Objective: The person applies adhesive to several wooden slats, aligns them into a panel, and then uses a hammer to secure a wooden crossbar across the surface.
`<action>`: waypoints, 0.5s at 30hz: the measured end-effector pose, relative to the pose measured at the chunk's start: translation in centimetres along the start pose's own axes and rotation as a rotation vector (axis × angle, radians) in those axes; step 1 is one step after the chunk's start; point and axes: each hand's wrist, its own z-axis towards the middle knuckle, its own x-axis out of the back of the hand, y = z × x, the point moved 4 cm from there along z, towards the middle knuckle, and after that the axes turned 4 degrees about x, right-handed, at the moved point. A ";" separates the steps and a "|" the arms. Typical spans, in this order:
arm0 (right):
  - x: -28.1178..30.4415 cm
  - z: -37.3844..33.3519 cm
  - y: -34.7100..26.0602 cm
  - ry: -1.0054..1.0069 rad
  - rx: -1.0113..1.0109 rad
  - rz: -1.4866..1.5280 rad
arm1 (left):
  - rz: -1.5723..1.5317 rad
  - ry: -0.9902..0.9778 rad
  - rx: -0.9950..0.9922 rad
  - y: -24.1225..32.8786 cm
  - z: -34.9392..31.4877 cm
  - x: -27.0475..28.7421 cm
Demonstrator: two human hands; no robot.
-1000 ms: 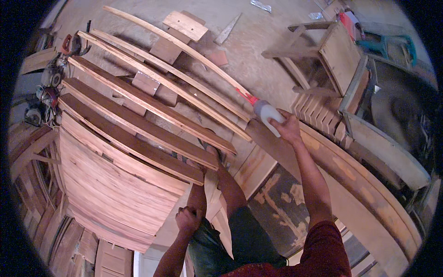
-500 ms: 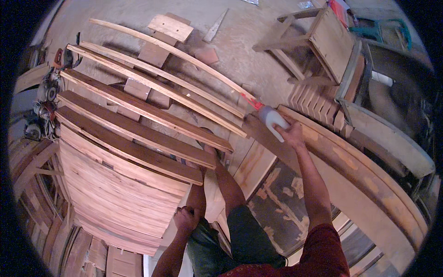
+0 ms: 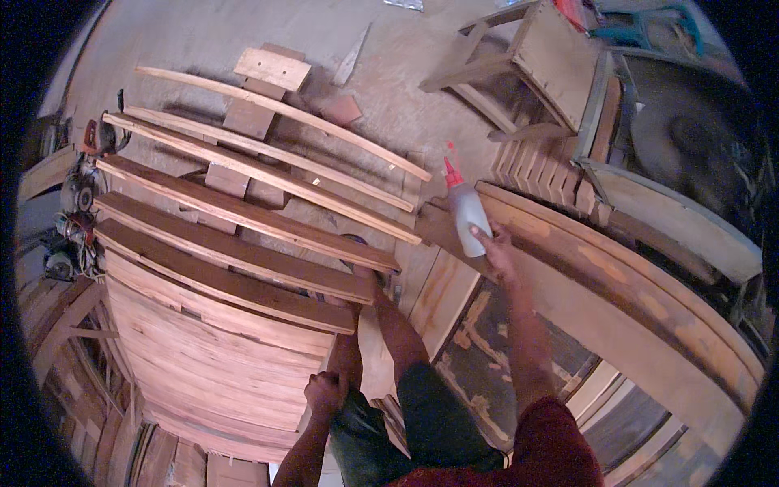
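Observation:
My right hand is wrapped round the lower part of a white squeeze bottle with a red nozzle cap, likely a glue bottle. Its nozzle points away from me, and the bottle is just right of the ends of several curved wooden slats laid in a row. Near my left knee, my left hand is closed beside the corner of a stack of pale boards. Whatever its fingers hold, if anything, is hidden.
Power tools with cords lie at the slats' left ends. A long curved wooden piece runs along the right. Beyond it stand a wooden stool frame and a slatted piece. Wood blocks lie on the floor.
My right hand has drawn the bottle a little toward me and left, with its nozzle now pointing more straight ahead. The whole view has shifted slightly. My left hand stays near my knee.

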 end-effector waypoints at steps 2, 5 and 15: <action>-0.9 -0.2 1.4 -0.072 -0.130 0.302 | 0.040 0.035 -0.035 -0.6 0.2 -0.7; -3.8 0.2 0.3 -0.199 -0.123 0.652 | 0.038 0.013 -0.016 -0.2 0.6 -0.9; -9.3 7.6 -21.1 0.173 0.621 -0.061 | -0.027 0.055 0.006 -1.1 0.4 -0.3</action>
